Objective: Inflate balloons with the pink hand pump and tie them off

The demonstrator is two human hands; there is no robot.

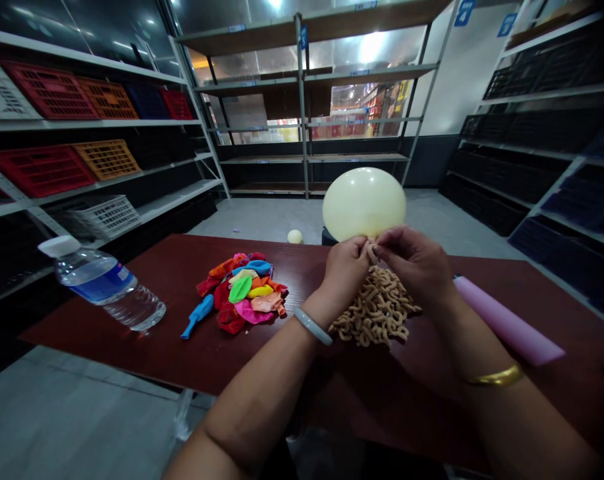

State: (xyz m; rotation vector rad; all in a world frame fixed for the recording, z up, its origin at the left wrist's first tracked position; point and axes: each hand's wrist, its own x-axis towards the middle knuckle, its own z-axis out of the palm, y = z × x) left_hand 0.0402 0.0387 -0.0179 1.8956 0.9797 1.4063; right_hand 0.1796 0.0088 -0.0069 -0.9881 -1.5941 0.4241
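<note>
An inflated pale yellow balloon (365, 203) stands upright above my hands, its neck downward. My left hand (346, 267) is closed in a pinch at the balloon's neck. Close beside it, my right hand (416, 261) pinches a tan fabric-like loop (373, 253) at the same spot; the exact wrap around the neck is hidden by my fingers. Below both hands lies a heap of similar tan loops (375, 313) on the table. To the left sits a pile of uninflated balloons (242, 293) in many colours.
The dark red table (172, 353) carries a water bottle (109, 287) at left and a pink cylinder-like object (507, 320) at right. A small pale balloon (295, 237) lies on the floor beyond. Shelves with crates (42, 170) line the sides; a metal rack (302, 100) stands behind.
</note>
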